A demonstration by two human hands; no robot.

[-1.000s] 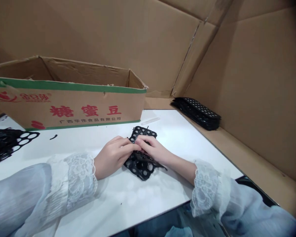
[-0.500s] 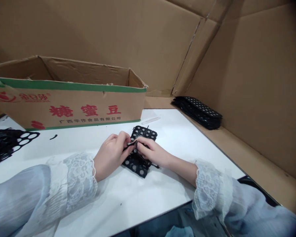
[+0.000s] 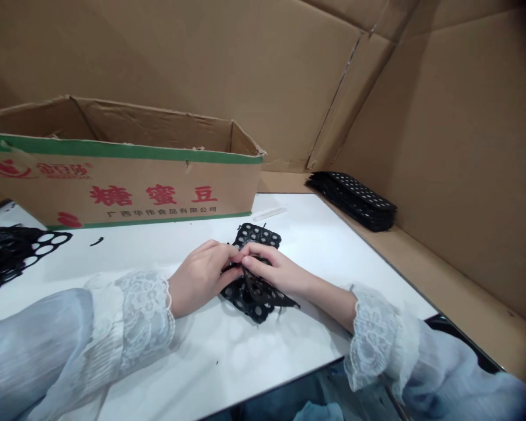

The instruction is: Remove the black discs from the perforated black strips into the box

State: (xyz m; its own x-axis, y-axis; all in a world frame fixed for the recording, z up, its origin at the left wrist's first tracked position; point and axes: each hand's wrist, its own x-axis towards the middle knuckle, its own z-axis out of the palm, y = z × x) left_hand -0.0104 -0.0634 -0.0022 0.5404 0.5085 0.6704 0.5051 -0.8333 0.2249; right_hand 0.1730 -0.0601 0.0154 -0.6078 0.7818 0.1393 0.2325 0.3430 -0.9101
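On the white table lies a black sheet with rows of pale round dots (image 3: pixel 259 234), partly covered by my hands. My left hand (image 3: pixel 206 272) is closed at the sheet's left side, its thumb and fingertips pinching at the middle. My right hand (image 3: pixel 277 270) meets it there, thumb and forefinger pinched on a thin black perforated strip (image 3: pixel 272 294). That strip is lifted over the sheet and its pointed end sticks out below my right hand. What exactly the left fingertips grip is hidden.
An open cardboard box (image 3: pixel 166 193) with red lettering stands at the back left. Black perforated scraps (image 3: pixel 17 251) lie at the left. A stack of black dotted sheets (image 3: pixel 355 199) rests along the right cardboard wall. A clear plastic stick (image 3: pixel 269 214) lies behind the sheet.
The black strip now shows more, peeled up and hanging below my right hand. My fingertips have shifted slightly and the left hand has turned flatter.
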